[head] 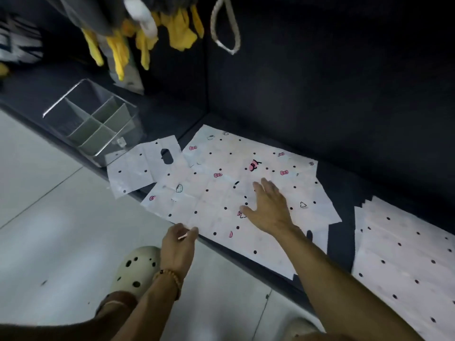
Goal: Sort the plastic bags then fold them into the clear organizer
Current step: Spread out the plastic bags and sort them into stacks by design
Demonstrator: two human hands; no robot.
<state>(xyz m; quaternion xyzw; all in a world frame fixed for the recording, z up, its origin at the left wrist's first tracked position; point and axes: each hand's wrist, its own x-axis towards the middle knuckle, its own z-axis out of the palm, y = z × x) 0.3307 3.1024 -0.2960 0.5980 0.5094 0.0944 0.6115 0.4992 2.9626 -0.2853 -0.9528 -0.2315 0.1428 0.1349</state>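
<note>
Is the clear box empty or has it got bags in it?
Empty. The clear box shows only bare dividers inside; the bags lie spread outside it.

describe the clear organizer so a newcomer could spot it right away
Start at the dark sofa seat and follow its front edge left past the dotted plastic bags. The clear organizer stands there: the only see-through box, split into compartments by grey dividers.
</note>
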